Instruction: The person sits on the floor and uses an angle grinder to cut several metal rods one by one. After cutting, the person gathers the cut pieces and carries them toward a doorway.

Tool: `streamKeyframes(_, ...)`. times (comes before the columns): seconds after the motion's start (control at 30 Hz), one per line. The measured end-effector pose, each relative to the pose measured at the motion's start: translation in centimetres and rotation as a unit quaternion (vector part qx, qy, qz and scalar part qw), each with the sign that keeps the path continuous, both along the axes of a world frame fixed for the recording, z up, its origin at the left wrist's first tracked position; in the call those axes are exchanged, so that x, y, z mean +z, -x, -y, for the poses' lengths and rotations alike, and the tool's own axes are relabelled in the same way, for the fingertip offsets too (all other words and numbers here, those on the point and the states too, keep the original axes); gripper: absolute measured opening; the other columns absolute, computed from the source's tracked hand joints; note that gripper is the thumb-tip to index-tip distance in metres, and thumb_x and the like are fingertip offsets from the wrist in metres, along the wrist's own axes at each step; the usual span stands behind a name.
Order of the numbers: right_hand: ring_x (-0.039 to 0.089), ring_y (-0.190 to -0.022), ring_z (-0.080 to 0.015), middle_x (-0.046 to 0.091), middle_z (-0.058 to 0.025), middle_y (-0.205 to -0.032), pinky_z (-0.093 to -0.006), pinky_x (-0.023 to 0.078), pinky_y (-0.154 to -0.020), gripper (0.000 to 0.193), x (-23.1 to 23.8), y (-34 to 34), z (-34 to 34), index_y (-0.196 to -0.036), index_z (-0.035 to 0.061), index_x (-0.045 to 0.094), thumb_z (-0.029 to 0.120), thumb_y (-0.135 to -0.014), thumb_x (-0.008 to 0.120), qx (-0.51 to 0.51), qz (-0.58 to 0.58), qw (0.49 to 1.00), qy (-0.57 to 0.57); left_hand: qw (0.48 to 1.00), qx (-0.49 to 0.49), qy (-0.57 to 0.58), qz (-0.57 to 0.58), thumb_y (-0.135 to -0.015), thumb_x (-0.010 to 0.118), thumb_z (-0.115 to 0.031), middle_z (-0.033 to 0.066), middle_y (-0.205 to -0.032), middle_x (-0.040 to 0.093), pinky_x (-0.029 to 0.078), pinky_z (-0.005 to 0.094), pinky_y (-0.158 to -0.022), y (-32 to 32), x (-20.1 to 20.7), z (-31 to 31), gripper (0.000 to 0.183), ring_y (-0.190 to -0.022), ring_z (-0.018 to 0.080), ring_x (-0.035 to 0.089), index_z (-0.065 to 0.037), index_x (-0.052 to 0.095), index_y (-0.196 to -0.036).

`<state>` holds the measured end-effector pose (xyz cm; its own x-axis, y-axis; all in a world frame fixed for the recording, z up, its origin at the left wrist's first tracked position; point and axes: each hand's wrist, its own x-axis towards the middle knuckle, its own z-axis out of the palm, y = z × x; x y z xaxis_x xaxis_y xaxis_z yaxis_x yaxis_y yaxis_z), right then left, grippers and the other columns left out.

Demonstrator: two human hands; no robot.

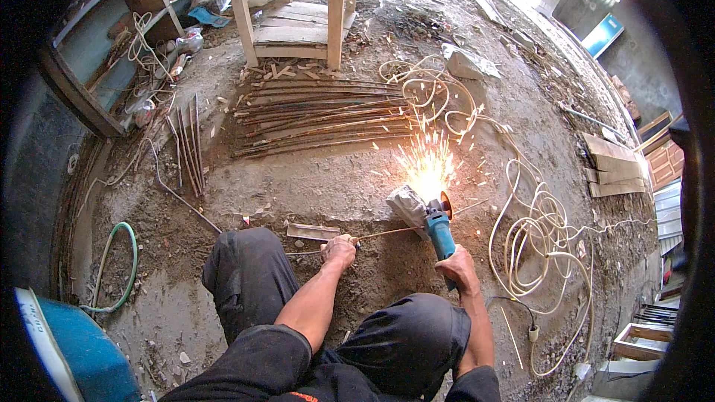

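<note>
rod: thin steel rod (pixel 387 232) lying on the dirt floor (pixel 328 186), running roughly left-right just ahead of the person's knees; right end under the grinder disc.
grinder: blue angle grinder (pixel 438 229), disc (pixel 445 205) pointing away from the person and down onto the rod. Sparks (pixel 426 164) fan up and away toward the rod pile.
left hand: left hand (pixel 340 251) closed, pinning the rod to the ground, well left of the cut point.
right hand: right hand (pixel 458 268) wrapped around the rear handle of the grinder, fingers shut on it.
block: grey lump (pixel 406 205) just left of the disc, touching or nearly touching the rod; can't tell which.
rod pile: bundle of rusty rods (pixel 320 115) lying flat further out, ends roughly level on the right; a few more rods (pixel 188 145) off to the left, angled.
cable: pale cable (pixel 532 242) in loose loops right of the grinder, another tangle (pixel 428 93) beyond the sparks. Loops sit near the right hand, so room on that side is tight.
wood: small flat wood strip (pixel 313 231) just beyond the left hand; wooden frame (pixel 294 7) past the rod pile; planks (pixel 614 167) far right.
left edge: curved concrete kerb (pixel 78 208) with a green hose (pixel 123 264) beside it, blue barrel (pixel 71 353) at lower left.
free room: bare dirt between the knees and the rod pile, mostly left of the sparks.
legs: person squatting, dark trousers (pixel 246 268), knees either side of the left forearm.
</note>
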<state>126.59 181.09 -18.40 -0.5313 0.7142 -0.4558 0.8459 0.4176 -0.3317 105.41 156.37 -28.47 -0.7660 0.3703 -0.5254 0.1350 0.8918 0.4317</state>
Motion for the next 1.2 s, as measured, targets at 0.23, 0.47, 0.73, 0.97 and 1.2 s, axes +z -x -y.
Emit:
streamKeyframes(0.23,0.070,-0.099,-0.0368,0.072,-0.0218,-0.102,-0.0446,0.055,-0.084,0.066,-0.7,-0.1,-0.2,-0.108,0.0025,0.065,0.036,-0.057,0.090,-0.013,0.009,1.000,-0.011,1.000,-0.006,-0.003,-0.003,-0.099,0.051,-0.042,0.0098,-0.110,0.072,0.041,0.0479,-0.094,-0.1,-0.1,0.0,0.032,-0.111,0.0312,0.065,-0.020,0.072,-0.105)
streamKeyframes(0.47,0.071,-0.085,-0.0330,0.072,-0.0200,-0.090,-0.0409,0.056,-0.077,0.051,-1.2,-0.3,-0.1,-0.100,0.0012,0.064,0.025,-0.058,0.080,-0.012,-0.016,1.000,-0.021,1.000,0.005,0.000,0.006,-0.099,0.051,-0.043,0.0102,-0.110,0.072,0.042,0.0478,-0.093,0.0,-0.1,0.0,0.031,-0.111,0.0310,0.065,-0.021,0.072,-0.106)
streamKeyframes(0.73,0.070,-0.096,-0.0365,0.072,-0.0220,-0.101,-0.0448,0.056,-0.083,0.066,-1.2,-0.6,0.5,-0.109,0.0029,0.064,0.035,-0.057,0.088,-0.019,-0.034,0.999,-0.026,1.000,-0.005,0.000,-0.011,-0.098,0.052,-0.046,0.0117,-0.108,0.072,0.045,0.0474,-0.092,-0.1,0.0,0.2,0.033,-0.108,0.0331,0.066,-0.019,0.071,-0.105)
streamKeyframes(0.97,0.070,-0.096,-0.0380,0.071,-0.0239,-0.100,-0.0450,0.056,-0.083,0.062,0.6,-2.5,0.8,-0.109,0.0008,0.062,0.028,-0.058,0.086,-0.109,-0.135,0.985,-0.013,1.000,-0.022,0.009,-0.020,-0.099,0.051,-0.047,0.0120,-0.108,0.072,0.045,0.0477,-0.093,0.0,-0.3,0.2,0.035,-0.108,0.0341,0.066,-0.018,0.070,-0.106)
streamKeyframes(1.2,0.068,-0.068,-0.0271,0.070,-0.0156,-0.079,-0.0381,0.055,-0.065,0.049,3.0,-6.1,-2.6,-0.093,-0.0029,0.063,0.022,-0.055,0.081,-0.179,-0.192,0.961,-0.085,0.987,-0.005,-0.147,-0.059,-0.097,0.055,-0.048,0.0168,-0.095,0.071,0.048,0.0473,-0.084,0.4,0.3,1.4,0.042,-0.094,0.0378,0.066,-0.010,0.073,-0.092)
